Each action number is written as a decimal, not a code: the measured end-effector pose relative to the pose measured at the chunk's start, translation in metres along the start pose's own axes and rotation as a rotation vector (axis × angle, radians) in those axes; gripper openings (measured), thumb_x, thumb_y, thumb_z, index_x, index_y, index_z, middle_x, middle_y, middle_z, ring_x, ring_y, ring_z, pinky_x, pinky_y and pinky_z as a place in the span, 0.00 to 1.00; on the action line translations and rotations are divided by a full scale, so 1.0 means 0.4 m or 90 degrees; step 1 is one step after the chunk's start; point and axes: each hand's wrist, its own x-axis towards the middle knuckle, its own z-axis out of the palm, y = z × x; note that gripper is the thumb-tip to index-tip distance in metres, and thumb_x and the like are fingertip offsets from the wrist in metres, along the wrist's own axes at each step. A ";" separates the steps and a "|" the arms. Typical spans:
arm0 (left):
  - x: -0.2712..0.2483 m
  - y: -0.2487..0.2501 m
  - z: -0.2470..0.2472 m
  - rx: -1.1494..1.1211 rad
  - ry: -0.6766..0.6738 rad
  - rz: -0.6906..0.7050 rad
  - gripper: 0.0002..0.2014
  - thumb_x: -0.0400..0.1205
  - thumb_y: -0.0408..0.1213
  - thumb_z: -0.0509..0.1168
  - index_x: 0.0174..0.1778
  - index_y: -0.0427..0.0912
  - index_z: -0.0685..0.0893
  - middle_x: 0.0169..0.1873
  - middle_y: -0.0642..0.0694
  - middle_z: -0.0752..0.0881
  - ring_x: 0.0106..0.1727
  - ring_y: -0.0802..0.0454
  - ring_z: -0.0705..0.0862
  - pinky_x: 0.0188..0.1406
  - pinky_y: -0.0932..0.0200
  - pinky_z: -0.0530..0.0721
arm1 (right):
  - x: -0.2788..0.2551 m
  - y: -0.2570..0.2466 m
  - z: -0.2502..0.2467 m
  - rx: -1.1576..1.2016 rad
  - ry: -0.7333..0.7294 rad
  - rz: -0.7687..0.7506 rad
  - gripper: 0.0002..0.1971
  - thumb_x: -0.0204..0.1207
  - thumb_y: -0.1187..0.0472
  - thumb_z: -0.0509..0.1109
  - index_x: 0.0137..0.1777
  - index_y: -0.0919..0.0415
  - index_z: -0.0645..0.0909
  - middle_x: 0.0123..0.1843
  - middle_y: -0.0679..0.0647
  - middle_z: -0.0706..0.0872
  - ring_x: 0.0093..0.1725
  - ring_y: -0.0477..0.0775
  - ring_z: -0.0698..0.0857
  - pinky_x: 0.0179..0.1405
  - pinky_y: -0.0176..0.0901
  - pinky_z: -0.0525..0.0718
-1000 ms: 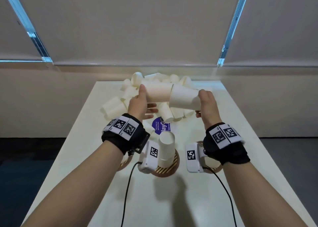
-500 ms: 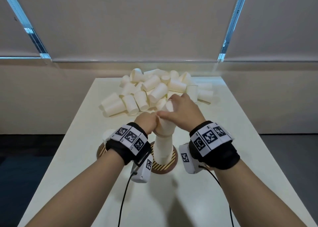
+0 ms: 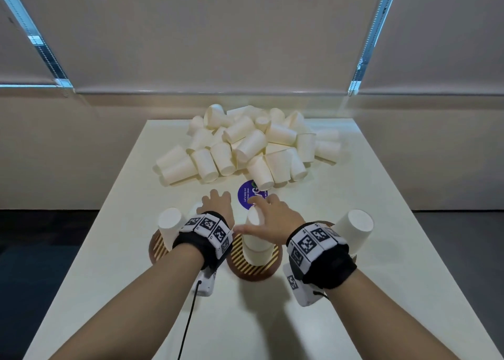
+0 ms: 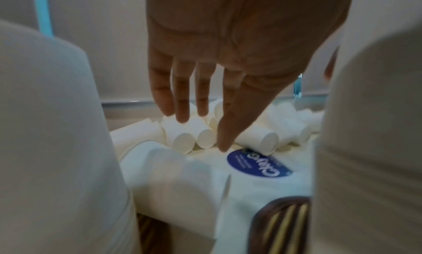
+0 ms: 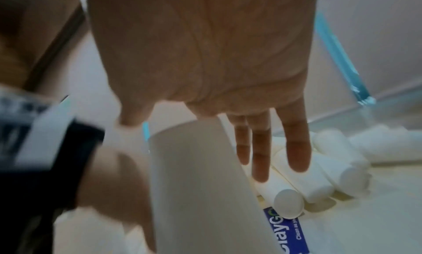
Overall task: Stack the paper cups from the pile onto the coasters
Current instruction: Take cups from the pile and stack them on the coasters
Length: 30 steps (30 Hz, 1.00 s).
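Both grips slack, empty; right hand (image 3: 268, 219) above middle cup stack (image 3: 256, 243).

An office-like room (probably): pale roller blinds (image 3: 245, 32) over windows behind a white table (image 3: 272, 318).

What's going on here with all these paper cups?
A person is moving paper cups from a loose pile at the far end of the table onto round striped coasters. Upside-down cups stand on the left coaster, the middle coaster and at the right. Both hands are open and hold nothing: the left hand reaches toward the pile, the right hand is just above the middle stack. A blue sticker lies between stacks and pile.
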 end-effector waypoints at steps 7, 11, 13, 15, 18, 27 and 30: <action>0.067 -0.002 0.067 0.254 -0.039 0.060 0.23 0.82 0.35 0.59 0.75 0.44 0.67 0.74 0.39 0.63 0.75 0.36 0.62 0.69 0.37 0.70 | 0.050 0.049 -0.075 0.251 0.089 0.061 0.34 0.81 0.35 0.45 0.69 0.62 0.74 0.59 0.54 0.79 0.57 0.54 0.78 0.59 0.46 0.73; 0.082 -0.027 0.093 0.285 -0.071 0.041 0.25 0.82 0.42 0.60 0.76 0.45 0.63 0.75 0.40 0.59 0.77 0.32 0.57 0.67 0.31 0.70 | 0.087 0.070 -0.100 0.246 0.051 0.087 0.27 0.84 0.44 0.51 0.63 0.67 0.77 0.49 0.56 0.79 0.48 0.55 0.78 0.49 0.41 0.71; 0.099 -0.038 0.111 0.292 -0.089 -0.006 0.26 0.85 0.41 0.57 0.79 0.47 0.60 0.78 0.40 0.54 0.79 0.30 0.51 0.69 0.25 0.66 | 0.112 0.078 -0.098 0.218 0.033 0.091 0.22 0.84 0.50 0.56 0.64 0.68 0.78 0.50 0.59 0.81 0.51 0.57 0.81 0.50 0.43 0.74; 0.113 -0.046 0.124 0.297 -0.084 -0.031 0.23 0.87 0.41 0.53 0.80 0.47 0.61 0.79 0.40 0.52 0.80 0.32 0.49 0.70 0.23 0.63 | 0.138 0.091 -0.086 0.197 0.026 0.093 0.19 0.82 0.54 0.59 0.63 0.66 0.79 0.52 0.59 0.84 0.53 0.58 0.83 0.55 0.45 0.78; 0.127 -0.050 0.117 0.311 -0.062 -0.006 0.21 0.87 0.41 0.53 0.77 0.45 0.64 0.77 0.42 0.61 0.79 0.36 0.54 0.68 0.28 0.67 | 0.170 0.112 -0.062 0.203 0.036 0.099 0.15 0.80 0.57 0.62 0.61 0.63 0.80 0.54 0.58 0.86 0.52 0.56 0.83 0.56 0.46 0.80; 0.121 0.006 -0.008 -0.281 0.153 0.054 0.33 0.75 0.42 0.68 0.74 0.48 0.62 0.69 0.45 0.74 0.66 0.42 0.75 0.59 0.49 0.75 | 0.244 0.134 -0.051 0.206 0.122 0.135 0.21 0.77 0.62 0.65 0.70 0.62 0.73 0.69 0.61 0.77 0.65 0.59 0.79 0.61 0.43 0.75; 0.125 0.006 -0.014 -0.417 0.197 0.075 0.36 0.73 0.45 0.72 0.74 0.48 0.62 0.69 0.44 0.74 0.64 0.41 0.77 0.57 0.53 0.75 | 0.282 0.134 -0.047 0.185 0.162 0.122 0.27 0.76 0.61 0.67 0.74 0.61 0.68 0.74 0.60 0.69 0.68 0.61 0.76 0.66 0.48 0.74</action>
